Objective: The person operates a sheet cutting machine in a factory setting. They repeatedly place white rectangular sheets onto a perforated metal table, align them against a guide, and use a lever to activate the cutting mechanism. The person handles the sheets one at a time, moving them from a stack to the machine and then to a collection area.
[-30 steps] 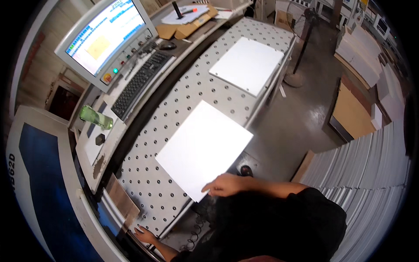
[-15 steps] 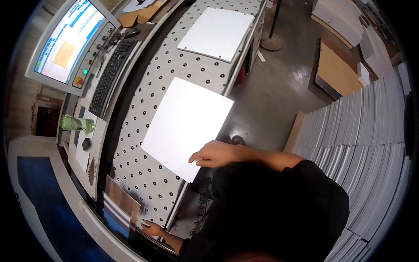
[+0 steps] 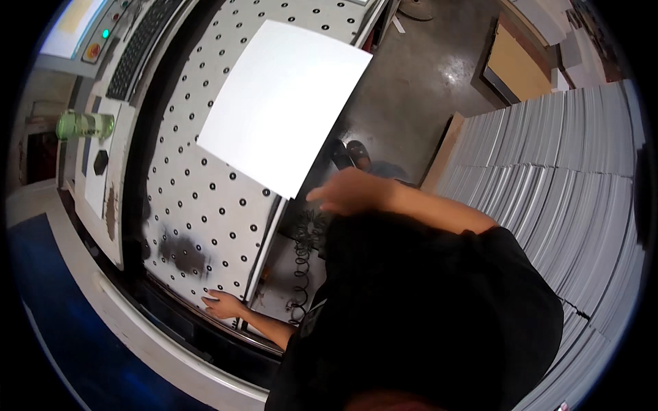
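My spread left hand [image 3: 224, 303] rests on the black-dotted white table [image 3: 216, 218], probably for balance; my empty right hand [image 3: 348, 192], fingers parted, hovers beside rectangular white paper [image 3: 284, 109].

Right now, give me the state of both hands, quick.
Left hand: open, nothing visible in it, at the dotted table.
Right hand: blurred, open or closed cannot be told; no held object visible, near the white sheet.

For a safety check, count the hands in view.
2: left hand at the lower end of the dotted table; right hand just off the nearest corner of the white paper. No others show.
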A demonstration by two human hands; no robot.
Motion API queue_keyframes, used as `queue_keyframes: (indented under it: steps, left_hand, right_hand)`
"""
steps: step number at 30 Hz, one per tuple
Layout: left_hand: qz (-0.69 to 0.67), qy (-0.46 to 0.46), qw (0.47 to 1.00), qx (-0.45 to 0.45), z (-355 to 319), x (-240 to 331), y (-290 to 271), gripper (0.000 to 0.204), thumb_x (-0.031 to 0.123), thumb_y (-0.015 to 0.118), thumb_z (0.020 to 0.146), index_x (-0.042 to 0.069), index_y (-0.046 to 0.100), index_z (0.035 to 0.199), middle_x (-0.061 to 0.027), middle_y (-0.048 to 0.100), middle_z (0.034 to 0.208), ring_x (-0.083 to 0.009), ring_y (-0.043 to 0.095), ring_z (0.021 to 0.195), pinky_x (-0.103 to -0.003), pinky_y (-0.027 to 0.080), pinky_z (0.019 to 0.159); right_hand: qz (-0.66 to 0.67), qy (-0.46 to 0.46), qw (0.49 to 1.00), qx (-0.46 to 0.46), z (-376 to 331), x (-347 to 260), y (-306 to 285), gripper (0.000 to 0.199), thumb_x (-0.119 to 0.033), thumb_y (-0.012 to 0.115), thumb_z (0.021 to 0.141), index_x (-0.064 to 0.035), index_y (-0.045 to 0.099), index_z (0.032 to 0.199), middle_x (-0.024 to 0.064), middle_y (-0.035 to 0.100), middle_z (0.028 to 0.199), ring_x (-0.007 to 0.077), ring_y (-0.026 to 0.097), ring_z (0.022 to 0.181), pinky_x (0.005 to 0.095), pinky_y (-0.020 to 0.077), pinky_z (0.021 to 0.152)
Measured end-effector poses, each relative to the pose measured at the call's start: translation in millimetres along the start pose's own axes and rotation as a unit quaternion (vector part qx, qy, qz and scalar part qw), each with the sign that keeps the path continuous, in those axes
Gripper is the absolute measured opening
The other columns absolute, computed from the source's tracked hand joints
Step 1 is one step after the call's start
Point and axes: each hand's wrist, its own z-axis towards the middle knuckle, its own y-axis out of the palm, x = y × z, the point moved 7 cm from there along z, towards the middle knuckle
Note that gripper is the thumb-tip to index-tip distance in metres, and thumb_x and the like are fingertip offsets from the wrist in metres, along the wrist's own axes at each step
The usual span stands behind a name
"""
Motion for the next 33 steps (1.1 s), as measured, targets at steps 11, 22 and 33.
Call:
queue_keyframes:
  steps: [11,22,33]
  left_hand:
    - [0.024,-0.044,0.997,-0.057,-3.9,-9.2,5.0,0.063,0.054,0.040,0.101,0.009,0.051,0.143,-0.0311,0.050,0.137,-0.0450,0.047,0.130,-0.059,0.037,0.104]
    - [0.041,0.001,0.999,-0.008,2.4,-26.4,22.5,0.061,0.058,0.042,0.100,0.012,0.058,0.137,-0.0251,0.060,0.122,-0.0426,0.058,0.114,-0.057,0.045,0.093]
    - [0.102,-0.035,0.992,-0.067,-13.1,11.5,4.0,0.063,0.054,0.053,0.099,0.006,0.056,0.139,-0.0221,0.062,0.127,-0.0350,0.062,0.113,-0.048,0.051,0.094]
  right_hand:
    - [-0.057,0.052,0.992,-0.097,-8.3,-34.4,59.3,0.040,-0.032,0.059,0.097,-0.0177,0.058,0.134,0.0326,0.059,0.123,0.0428,0.069,0.090,0.0475,0.0558,0.082]
    - [-0.049,0.012,0.993,-0.103,-10.8,-17.3,48.5,0.042,-0.031,0.060,0.095,-0.0140,0.059,0.134,0.0203,0.071,0.102,0.0392,0.069,0.093,0.0494,0.0544,0.080]
    - [0.047,0.013,0.998,-0.032,-49.7,75.7,-21.7,0.045,-0.030,0.057,0.097,-0.0082,0.056,0.136,0.0214,0.071,0.108,0.0397,0.065,0.108,0.0470,0.0503,0.094]
